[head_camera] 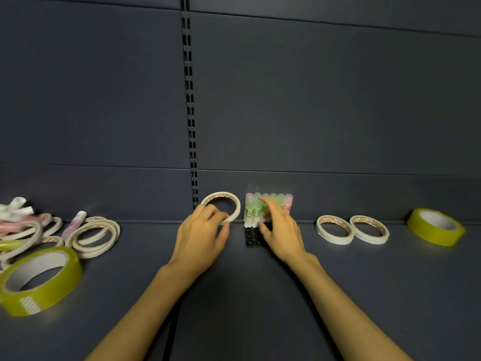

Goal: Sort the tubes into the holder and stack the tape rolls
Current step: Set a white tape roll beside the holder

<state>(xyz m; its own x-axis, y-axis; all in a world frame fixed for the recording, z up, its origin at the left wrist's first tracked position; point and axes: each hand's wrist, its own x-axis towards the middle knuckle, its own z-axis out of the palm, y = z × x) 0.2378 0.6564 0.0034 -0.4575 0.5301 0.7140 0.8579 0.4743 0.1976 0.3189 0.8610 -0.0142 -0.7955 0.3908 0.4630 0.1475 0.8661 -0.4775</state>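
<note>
Two hands seen, head view. A thin white tape ring, tilted up just left of the black perforated tube holder, is pinched by the left hand. Right hand: fingers loosely spread, touching the green and pink capped tubes standing in the holder.

Green, pink tubes — black holder.
</note>
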